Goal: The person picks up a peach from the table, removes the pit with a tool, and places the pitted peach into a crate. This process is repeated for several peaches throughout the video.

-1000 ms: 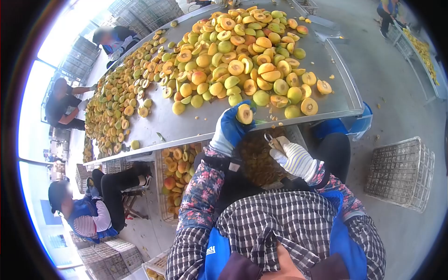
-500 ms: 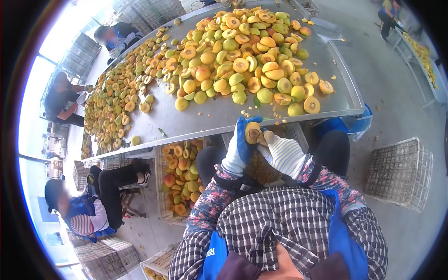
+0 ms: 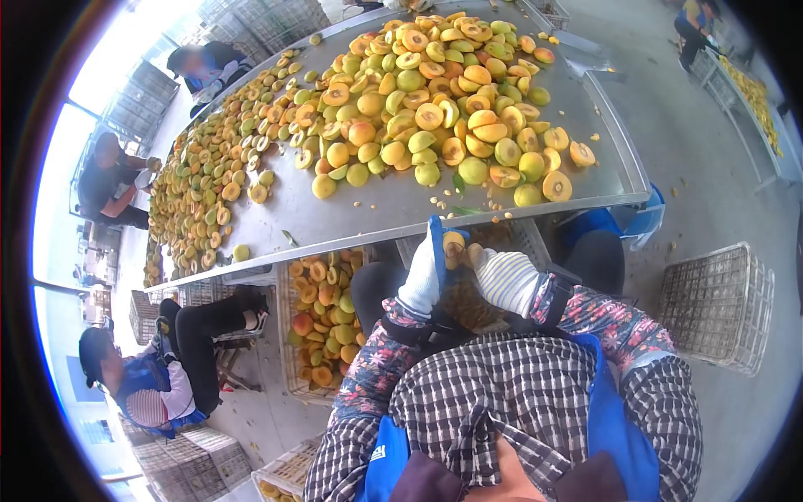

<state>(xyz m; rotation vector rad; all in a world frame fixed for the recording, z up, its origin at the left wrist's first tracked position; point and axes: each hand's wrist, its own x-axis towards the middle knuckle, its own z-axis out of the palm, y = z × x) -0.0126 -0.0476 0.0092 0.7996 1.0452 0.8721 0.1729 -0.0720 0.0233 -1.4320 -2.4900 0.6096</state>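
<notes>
My left hand (image 3: 428, 263), in a blue and white glove, is closed around a yellow peach half (image 3: 452, 240) just below the table's near edge. The fruit's cut side faces me, with brown at its middle. My right hand (image 3: 503, 274), in a striped white glove with brown-stained fingertips, is closed and held up against the peach half. Whatever its fingers grip is hidden. Beyond my hands, a big heap of halved peaches (image 3: 418, 109) lies on the metal table (image 3: 322, 224).
A crate of peach halves (image 3: 322, 322) stands under the table to my left. An upturned crate (image 3: 718, 305) is on the floor at right, and a blue bin (image 3: 644, 219) is by the table corner. Several co-workers, one seated (image 3: 155, 385), are around the table.
My right forearm has swung outward, and my right hand has shifted slightly downward. The left hand has tilted a little, its fingers straighter around the peach half.
</notes>
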